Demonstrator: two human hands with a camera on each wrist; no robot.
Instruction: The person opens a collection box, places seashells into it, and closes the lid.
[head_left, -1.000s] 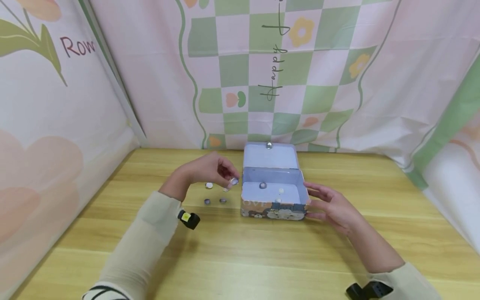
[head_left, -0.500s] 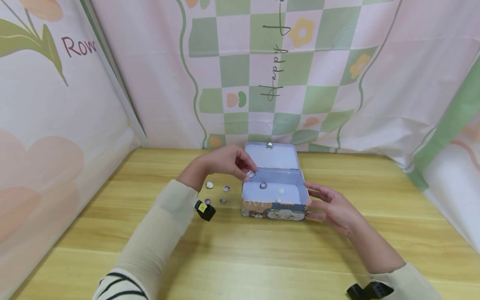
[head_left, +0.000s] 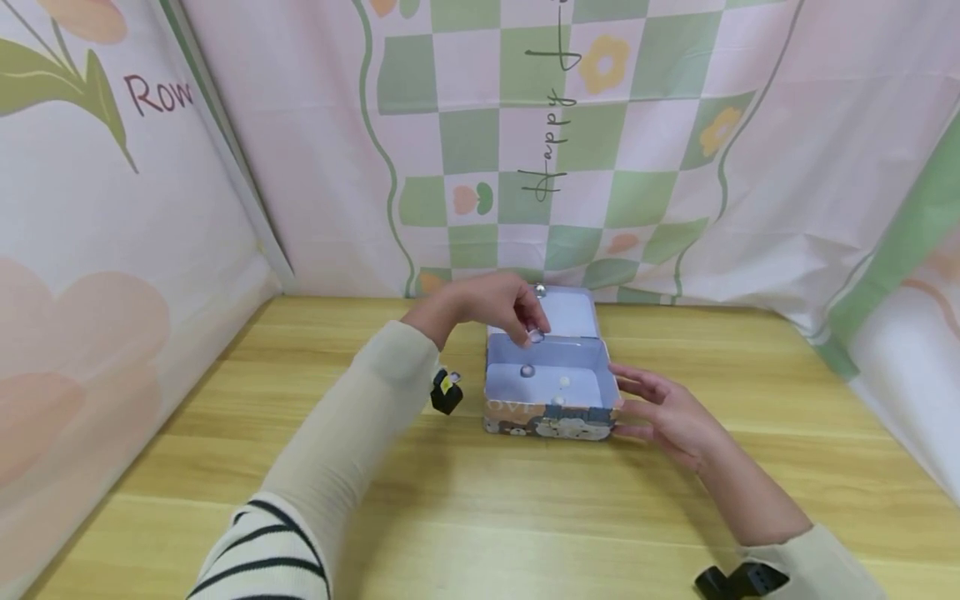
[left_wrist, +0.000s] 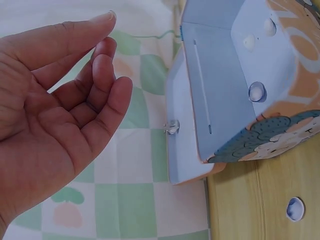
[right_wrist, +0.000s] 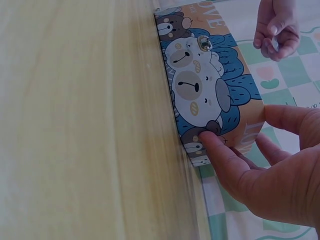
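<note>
My left hand (head_left: 504, 304) hangs over the back of an open tin box (head_left: 510, 422), pinching a small pale purple shell (head_left: 536, 335) between thumb and fingertips. In the left wrist view the fingers hide that shell. Inside the box lie a purple-grey shell (left_wrist: 257, 92) and two whitish ones, such as the white shell (left_wrist: 249, 43). My right hand (head_left: 671, 417) touches the box's right end with spread fingers, the thumb at the lower front corner and a finger at the rim (right_wrist: 272, 112). Bears and lettering decorate the tin.
The box's lid (head_left: 566, 310) leans back, bearing a metal clasp (left_wrist: 172, 127). A loose shell (left_wrist: 295, 209) lies on the wooden table (head_left: 562, 517) left of the box; my left arm hides the area around it. Patterned cloth (head_left: 465, 142) hangs behind and at both sides.
My left hand has carried the pinched shell rightward and up, from left of the box to above its back part. My forearm now covers most of the loose shells. The right hand stays put.
</note>
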